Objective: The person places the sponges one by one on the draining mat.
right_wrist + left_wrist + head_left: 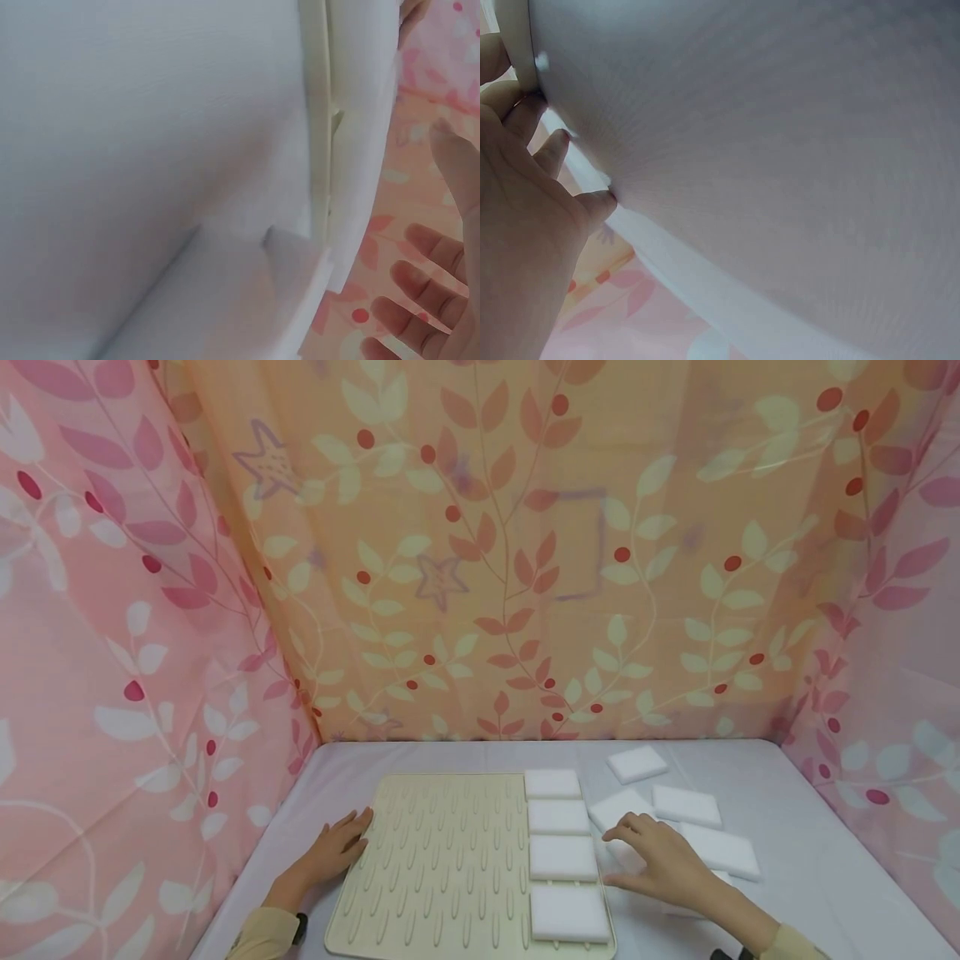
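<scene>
A cream ridged drying mat (442,860) lies on the white-covered table. Along its right side runs a column of several white sponge blocks (568,912). My left hand (326,856) rests at the mat's left edge, fingers extended; in the left wrist view its fingertips (600,201) touch the white tablecloth and the mat's edge. Just right of the column, my right hand (663,864) hovers with fingers apart and nothing in them, over loose white sponges that it partly hides. In the right wrist view the right hand's spread fingers (427,289) show nothing held.
More loose sponges lie to the right of the mat, among them one at the back (637,764), one behind the right hand (686,806) and one beside it (722,850). Floral curtains (510,552) enclose the table at the back and both sides.
</scene>
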Demonstrator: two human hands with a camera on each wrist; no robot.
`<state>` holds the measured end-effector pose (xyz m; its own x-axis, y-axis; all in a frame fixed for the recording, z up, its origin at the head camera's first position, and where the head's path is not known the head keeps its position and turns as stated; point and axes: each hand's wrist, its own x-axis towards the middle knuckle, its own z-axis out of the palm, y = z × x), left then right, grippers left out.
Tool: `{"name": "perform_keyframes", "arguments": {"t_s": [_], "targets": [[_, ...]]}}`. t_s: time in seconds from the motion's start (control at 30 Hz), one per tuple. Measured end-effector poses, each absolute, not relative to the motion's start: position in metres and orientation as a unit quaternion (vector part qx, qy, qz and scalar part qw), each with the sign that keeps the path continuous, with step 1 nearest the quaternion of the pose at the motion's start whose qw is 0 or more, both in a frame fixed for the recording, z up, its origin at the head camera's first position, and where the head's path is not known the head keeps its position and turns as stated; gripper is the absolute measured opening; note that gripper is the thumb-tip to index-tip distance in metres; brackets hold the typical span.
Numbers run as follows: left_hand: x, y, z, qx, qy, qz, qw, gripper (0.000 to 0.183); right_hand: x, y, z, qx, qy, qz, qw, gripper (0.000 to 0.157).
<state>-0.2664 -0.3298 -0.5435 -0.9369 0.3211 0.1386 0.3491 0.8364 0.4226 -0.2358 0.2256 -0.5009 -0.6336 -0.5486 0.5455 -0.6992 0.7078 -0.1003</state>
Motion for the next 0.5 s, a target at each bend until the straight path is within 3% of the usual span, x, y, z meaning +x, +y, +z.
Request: {"name": "perform_keyframes", "arguments": {"t_s": [0.5], "targets": [[-0.266, -0.329, -0.543, -0.178, -0.958, -0.22, 0.04, 0.055, -0.227, 0.265, -0.511, 0.303, -0.908, 0.144, 0.25, 0.049]]}}
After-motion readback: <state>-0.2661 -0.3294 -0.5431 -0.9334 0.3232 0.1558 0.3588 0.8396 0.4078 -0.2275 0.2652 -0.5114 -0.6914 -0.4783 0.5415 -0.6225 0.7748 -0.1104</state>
